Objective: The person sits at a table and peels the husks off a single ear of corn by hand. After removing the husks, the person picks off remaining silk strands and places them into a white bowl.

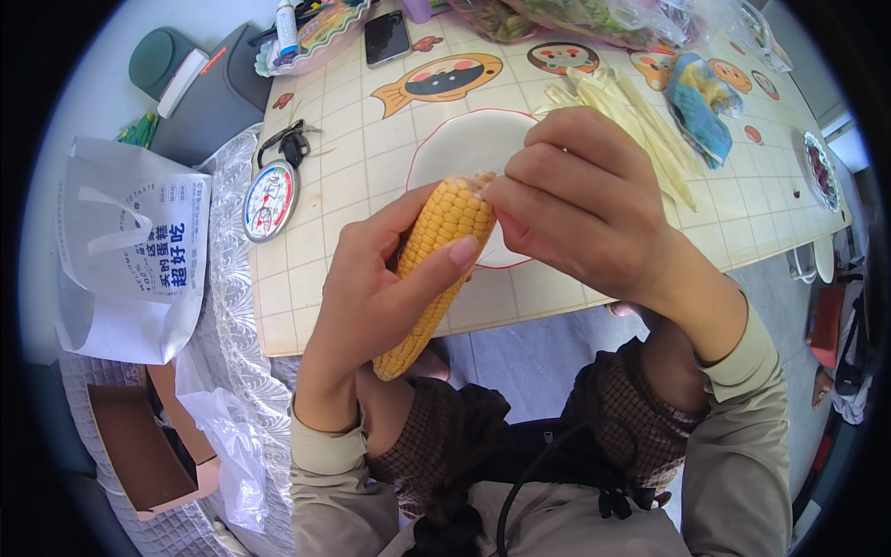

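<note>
An ear of yellow corn (445, 230), stripped of its husk, slants across my left hand (383, 278), whose thumb presses along the kernels. Its stalk end points up and away from me. At that end the fingertips of my right hand (585, 202) are pinched together against the pale stub; whether they hold a kernel or a shred cannot be made out. Behind both hands stands a white bowl (459, 150) with a red rim, partly covered by them. Pale corn husks (640, 132) lie on the table just beyond my right hand.
A dial gauge (270, 200) and keys (294, 145) lie near the table's left edge. Farther back are a phone (388, 38), a scalloped dish (320, 52) and bagged greens (557, 17). A blue cloth-like item (699, 108) is at right. Left stand a white bag (132, 278) and a cardboard box (139, 445).
</note>
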